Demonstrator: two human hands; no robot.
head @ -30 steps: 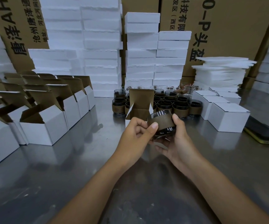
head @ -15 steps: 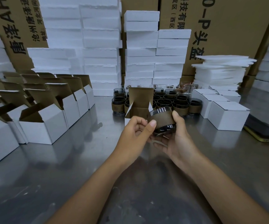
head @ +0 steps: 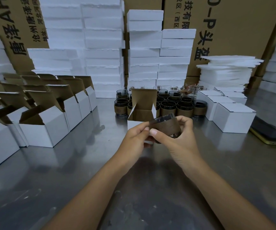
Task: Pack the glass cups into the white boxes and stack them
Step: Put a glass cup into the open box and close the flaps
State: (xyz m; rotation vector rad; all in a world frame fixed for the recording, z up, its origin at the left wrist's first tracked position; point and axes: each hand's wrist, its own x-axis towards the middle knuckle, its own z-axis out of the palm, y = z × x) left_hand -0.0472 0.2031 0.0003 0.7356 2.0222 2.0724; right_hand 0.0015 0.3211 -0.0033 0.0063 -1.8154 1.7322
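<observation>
Left rows: open white cardboard boxes with brown insides (head: 39, 130) stand side by side in rows on the brushed steel counter (head: 67, 163), with their lid flaps raised.
Back wall: tall stacks of white foam blocks (head: 100, 63) stand at the counter's far edge, in front of brown cardboard cartons with black print (head: 233, 30).
Centre box: a single open white box (head: 143, 112) stands upright near the middle of the counter. Its brown lid is up and its side flaps are spread, and the hands partly cover its front wall.
Left hand: the left hand (head: 137, 138) has curled fingers, with thumb and forefinger pinching the left edge of the cup's sleeve.
Held cup: the dark glass cup with a brown paper sleeve (head: 167, 127) is held tilted above the counter between both hands, just in front of the centre box.
Right hand: the right hand (head: 182, 138) grips the cup, thumb across the sleeve's near side and fingers round the far side.
Cup cluster: more sleeved dark glass cups (head: 183, 105) stand packed together behind and to the right of the centre box.
Closed boxes: closed white boxes (head: 233, 120) sit in a group just right of the cluster.
Foam sheets: an uneven pile of thin white foam sheets (head: 225, 70) rises behind the closed boxes.
Far right: a dark flat phone with a yellow edge (head: 270, 135) lies on the counter.
</observation>
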